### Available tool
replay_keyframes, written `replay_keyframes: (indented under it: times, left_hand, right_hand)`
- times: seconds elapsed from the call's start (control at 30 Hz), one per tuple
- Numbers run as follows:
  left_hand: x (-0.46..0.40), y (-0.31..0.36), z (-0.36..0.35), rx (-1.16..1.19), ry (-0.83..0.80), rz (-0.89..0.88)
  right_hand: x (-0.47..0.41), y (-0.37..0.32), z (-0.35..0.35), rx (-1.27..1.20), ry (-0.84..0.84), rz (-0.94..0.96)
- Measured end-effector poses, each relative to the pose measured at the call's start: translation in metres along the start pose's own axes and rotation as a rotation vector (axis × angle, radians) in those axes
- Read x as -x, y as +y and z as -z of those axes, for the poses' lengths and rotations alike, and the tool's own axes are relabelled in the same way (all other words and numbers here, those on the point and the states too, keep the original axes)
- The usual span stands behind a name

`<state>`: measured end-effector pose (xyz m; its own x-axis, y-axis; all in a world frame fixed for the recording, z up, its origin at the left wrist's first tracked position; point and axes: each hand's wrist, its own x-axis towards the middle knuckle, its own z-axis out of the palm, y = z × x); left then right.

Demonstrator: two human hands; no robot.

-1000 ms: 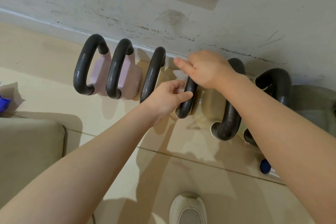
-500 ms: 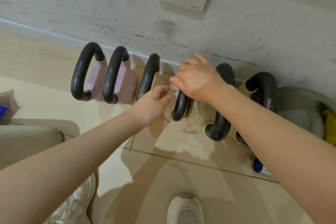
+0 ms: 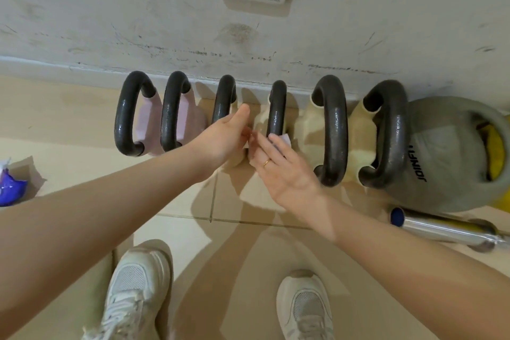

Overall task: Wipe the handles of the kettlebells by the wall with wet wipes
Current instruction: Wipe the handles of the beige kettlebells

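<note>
I saw both hands meet before the fourth handle (image 3: pixel 276 110). The left hand (image 3: pixel 220 138) and right hand (image 3: pixel 278 171) pinched one wet wipe (image 3: pixel 281 141) between them

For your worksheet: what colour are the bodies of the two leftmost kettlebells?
Pale pink bodies, seen in the head view.

Kettlebell handles (image 3: pixel 276 110) sit packed in a row tight against the wall (image 3: pixel 110 22) — narrow gaps between loops, no room behind. Open floor tile (image 3: pixel 234 243) in front, apart from two sneakers (image 3: pixel 138 292) and a metal tube (image 3: pixel 444 229) lying right — big grey kettlebell (image 3: pixel 447 152) blocks that end.
</note>
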<state>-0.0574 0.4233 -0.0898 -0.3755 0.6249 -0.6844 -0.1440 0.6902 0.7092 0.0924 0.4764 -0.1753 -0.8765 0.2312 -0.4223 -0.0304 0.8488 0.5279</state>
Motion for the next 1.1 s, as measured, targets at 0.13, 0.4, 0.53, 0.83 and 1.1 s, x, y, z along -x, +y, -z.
replay_keyframes:
  times: [0.13, 0.4, 0.53, 0.83, 1.1]
  left_hand:
    - [0.000, 0.003, -0.004, 0.033, -0.057, 0.027]
    - [-0.009, 0.013, -0.015, 0.094, -0.181, 0.061]
    - [-0.014, 0.010, -0.016, 0.098, -0.179, 0.056]
    - [-0.020, 0.004, -0.018, 0.070, -0.170, -0.018]
    - [-0.025, 0.009, -0.022, 0.125, -0.138, 0.023]
  right_hand:
    - [0.014, -0.005, 0.006, -0.048, 0.189, 0.022]
    - [0.024, -0.016, 0.027, -1.368, 0.247, -0.367]
    - [0.015, -0.025, 0.045, -2.077, 0.308, -0.556]
    - [-0.006, -0.020, 0.056, -2.503, 0.382, -1.003]
    - [-0.002, -0.030, 0.052, -2.219, 0.395, -0.880]
